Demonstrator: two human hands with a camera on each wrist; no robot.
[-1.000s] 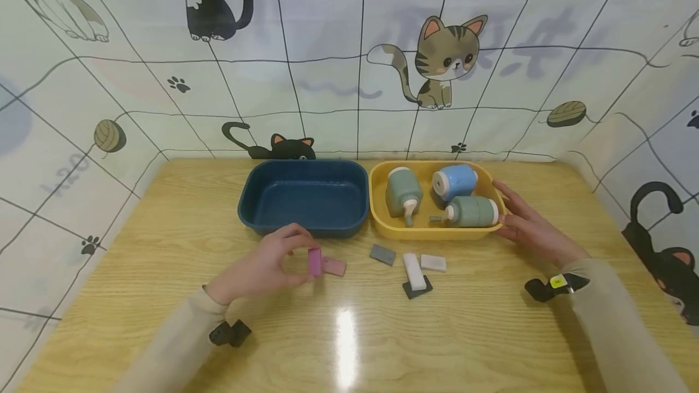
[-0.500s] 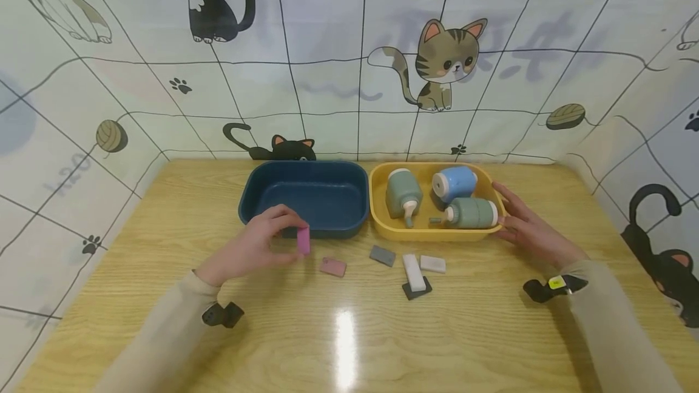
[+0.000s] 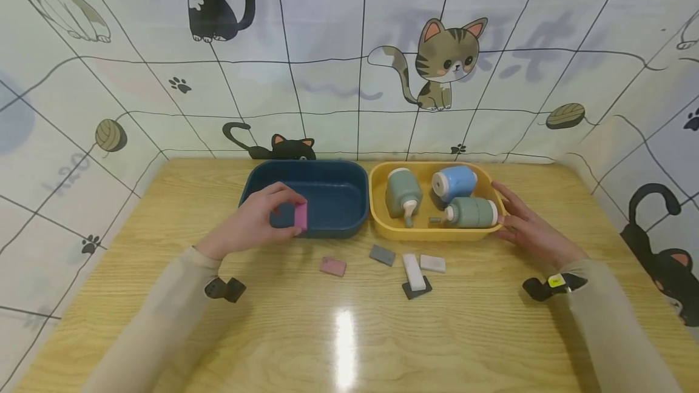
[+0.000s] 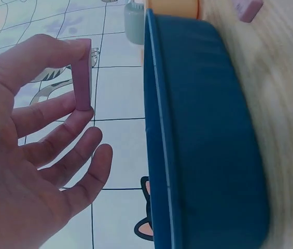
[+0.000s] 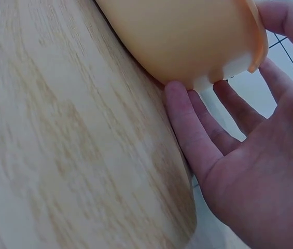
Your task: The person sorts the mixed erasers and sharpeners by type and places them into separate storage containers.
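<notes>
My left hand (image 3: pixel 246 220) pinches a small pink rectangular block (image 3: pixel 301 216) between thumb and fingers. It holds the block upright over the front left part of the dark blue bin (image 3: pixel 338 202). In the left wrist view the block (image 4: pixel 82 80) shows just above the level of the bin's rim, its thin side toward the camera. My right hand (image 3: pixel 532 235) rests at the right end of the yellow bin (image 3: pixel 431 234). Its extended fingertips (image 5: pixel 177 91) touch the bin's outer wall in the right wrist view.
Two green pump bottles (image 3: pixel 404 190) and a blue bottle (image 3: pixel 457 182) lie in the yellow bin. In front of the bins lie a dusty pink block (image 3: pixel 333 266), a grey one (image 3: pixel 382 255), a white one (image 3: pixel 433 263), and a longer white one (image 3: pixel 413 272) on a dark piece (image 3: pixel 425 288).
My left hand has lifted the pink block from beside the dusty pink one and carried it back and slightly left, over the blue bin. My right hand has stayed at the yellow bin.
</notes>
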